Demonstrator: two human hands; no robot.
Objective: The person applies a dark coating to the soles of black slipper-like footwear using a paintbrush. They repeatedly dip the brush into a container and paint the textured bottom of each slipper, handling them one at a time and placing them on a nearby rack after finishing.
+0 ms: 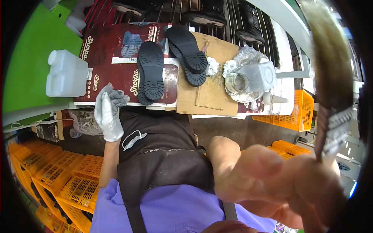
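Soles, two black rubber ones, lie tread-up on the table: left sole [150, 72] on the dark red printed cardboard [116, 58], right sole [187, 54] half on plain brown cardboard [211, 85]. Long axes run roughly away from us, the right one slanted toward upper left.

L hand [108, 112], in a grey-white glove, sits at the table's near edge just beside the left sole's heel end, fingers loosely curled, half open, holding nothing we can see. It's the nearer hand to both soles.

R hand [279, 174] is raised close to the camera, bare, closed around the handle of a brush [330, 77], w/ bristles pointing up and right, well apart from the soles, which lie ahead and to its left.

Also on the table: white plastic jug [66, 73] far left, clear container [252, 79] w/ crumpled wrap on the right.

R hand and brush are blurred; exact grip hard to make out. Brush tip cut off at the rim. Orange crates [66, 174] below.
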